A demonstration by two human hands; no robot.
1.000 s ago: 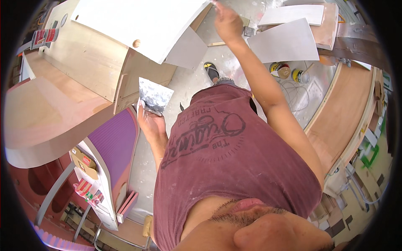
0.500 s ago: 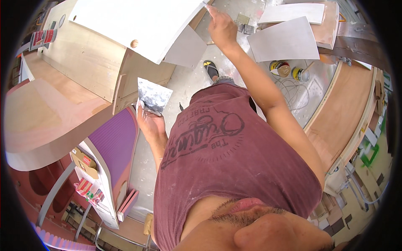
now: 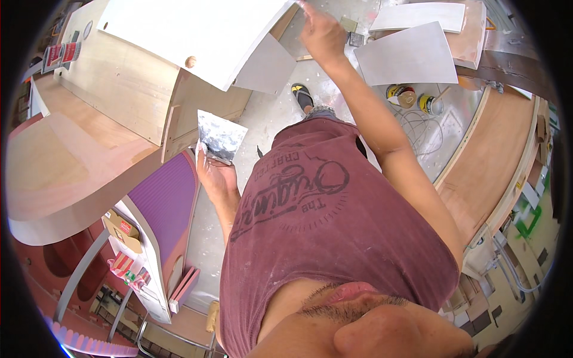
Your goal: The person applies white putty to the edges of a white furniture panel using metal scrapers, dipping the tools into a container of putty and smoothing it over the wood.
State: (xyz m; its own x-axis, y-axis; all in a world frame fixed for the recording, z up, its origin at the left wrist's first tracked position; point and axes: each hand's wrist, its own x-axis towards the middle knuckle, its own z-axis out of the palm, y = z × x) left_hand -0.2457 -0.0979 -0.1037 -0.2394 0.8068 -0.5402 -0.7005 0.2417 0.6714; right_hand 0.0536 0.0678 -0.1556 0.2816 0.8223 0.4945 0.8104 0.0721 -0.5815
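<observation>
While the right hand (image 3: 322, 37) is sliding left along the white board (image 3: 197, 30), putty is spreading.
Left hand (image 3: 216, 176), at middle left of the frame, is gripping a scraper (image 3: 219, 136).

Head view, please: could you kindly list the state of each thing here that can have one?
Left hand: shut on putty scraper, blade smeared with grey filler.
Right hand: raised, fingers at white panel edge.
White panel: lying flat on the cabinet, with a round knob.
Two cans: standing on floor, open.

right hand (image 3: 322, 36): has slid a little left, to the corner edge of the white cabinet door (image 3: 197, 33)
</observation>
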